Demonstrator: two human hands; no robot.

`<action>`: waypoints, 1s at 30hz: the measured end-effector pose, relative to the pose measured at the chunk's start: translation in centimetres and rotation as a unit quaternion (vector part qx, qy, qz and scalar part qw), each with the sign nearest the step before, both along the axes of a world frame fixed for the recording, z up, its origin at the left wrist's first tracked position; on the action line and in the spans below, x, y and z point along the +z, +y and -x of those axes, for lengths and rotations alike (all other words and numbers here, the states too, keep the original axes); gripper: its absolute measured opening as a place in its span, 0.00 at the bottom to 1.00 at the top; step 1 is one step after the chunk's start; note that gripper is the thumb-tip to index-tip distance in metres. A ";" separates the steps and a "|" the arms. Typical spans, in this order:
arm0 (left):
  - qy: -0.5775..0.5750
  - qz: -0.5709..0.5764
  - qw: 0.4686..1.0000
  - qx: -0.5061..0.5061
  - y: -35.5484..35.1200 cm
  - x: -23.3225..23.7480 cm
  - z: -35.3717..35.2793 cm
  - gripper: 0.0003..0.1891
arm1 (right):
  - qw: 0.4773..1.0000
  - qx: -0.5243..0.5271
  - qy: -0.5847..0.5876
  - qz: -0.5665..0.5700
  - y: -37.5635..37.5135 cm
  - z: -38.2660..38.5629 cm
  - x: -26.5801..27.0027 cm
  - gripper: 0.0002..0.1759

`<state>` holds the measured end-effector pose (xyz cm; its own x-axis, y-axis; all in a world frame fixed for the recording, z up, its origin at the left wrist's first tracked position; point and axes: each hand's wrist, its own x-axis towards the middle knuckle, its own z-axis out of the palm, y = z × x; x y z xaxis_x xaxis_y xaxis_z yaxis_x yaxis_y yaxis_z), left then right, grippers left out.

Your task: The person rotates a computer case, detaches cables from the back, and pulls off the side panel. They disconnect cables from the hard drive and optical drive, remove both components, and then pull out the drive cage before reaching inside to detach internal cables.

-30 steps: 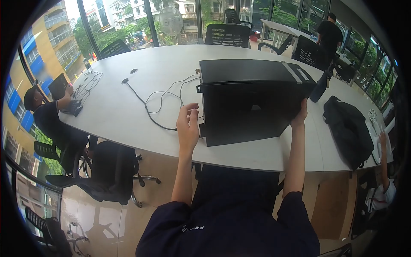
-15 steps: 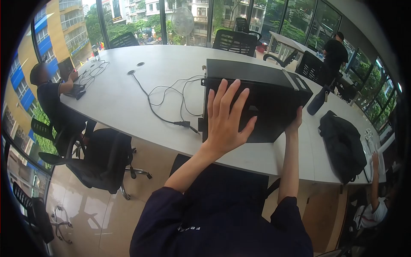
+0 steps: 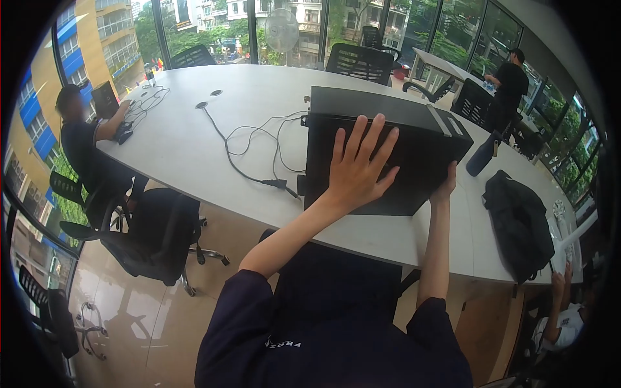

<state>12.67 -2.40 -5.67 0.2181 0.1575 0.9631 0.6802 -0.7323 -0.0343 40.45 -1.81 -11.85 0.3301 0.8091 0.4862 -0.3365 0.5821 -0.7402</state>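
A black desktop computer case stands upright on the white table in front of me. My left hand lies against its broad side panel, fingers stretched and spread. Low on the case's right edge, my right hand holds the corner, its fingers partly hidden by the case. Thin cables run over the tabletop to the left of the case. A thicker black cord comes out of a table grommet and ends in a plug beside the case's lower left corner.
The white table curves away on both sides. A dark bottle and a black bag are on the right. People sit at the left and lower right; another stands at the back. Office chairs surround the table.
My left hand has slid to the right and slightly up across the side panel. My right hand stays on the case's edge. The person at lower right has moved their arms.
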 end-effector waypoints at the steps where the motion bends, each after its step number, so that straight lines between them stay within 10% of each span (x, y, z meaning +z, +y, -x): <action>1: -0.006 0.001 1.000 0.000 0.2 -0.1 -0.1 0.39 | 1.000 0.000 -0.006 0.001 -0.1 0.2 0.2 0.40; 30: 0.015 0.030 0.999 -0.021 0.2 5.2 4.6 0.33 | 0.999 -0.019 -0.030 0.030 -0.1 3.0 0.3 0.45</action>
